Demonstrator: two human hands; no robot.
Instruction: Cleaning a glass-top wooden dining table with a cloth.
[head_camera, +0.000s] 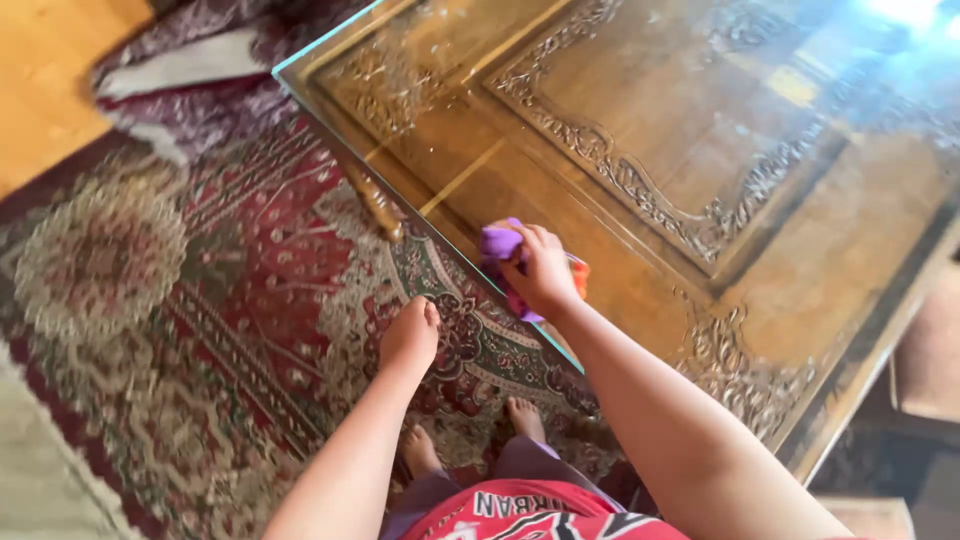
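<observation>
Pressing down near the table's close edge, the right hand (542, 268) is clamped on a crumpled purple cloth with an orange patch (503, 246), flattening it against the glass-topped carved wooden table (700, 130). The left hand (408, 335) hangs loosely curled above the red patterned rug (200, 300), empty as far as shows. Most of the cloth is hidden.

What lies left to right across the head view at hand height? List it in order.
Patterned rug → left hand → purple cloth → right hand → glass-topped carved wooden table.

The head camera looks steeply down, close above the glass-topped table (640, 150).
</observation>
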